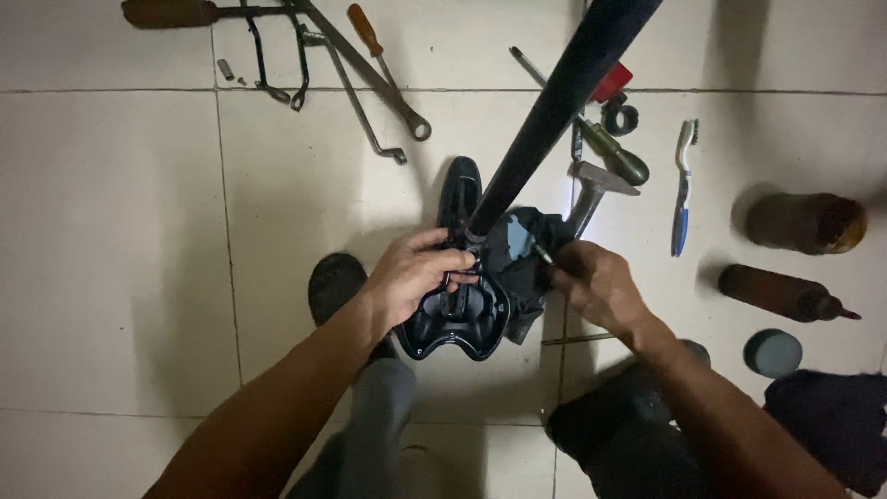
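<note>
head view shows the left hand (416, 273) clamped on the upturned glossy black bicycle saddle (459, 319) on the pale tiled floor (111, 231), while the right hand (596, 282) pinches a thin metal tool (539, 249) at the dark seat post (554, 111); steadying the saddle firmly seems wise.

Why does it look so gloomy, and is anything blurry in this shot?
Head view: dim light, dark corners, soft shadows beside the brown bottles; the black pole looms close to the lens; the left hand and right hand at the upturned saddle look slightly soft.
</note>
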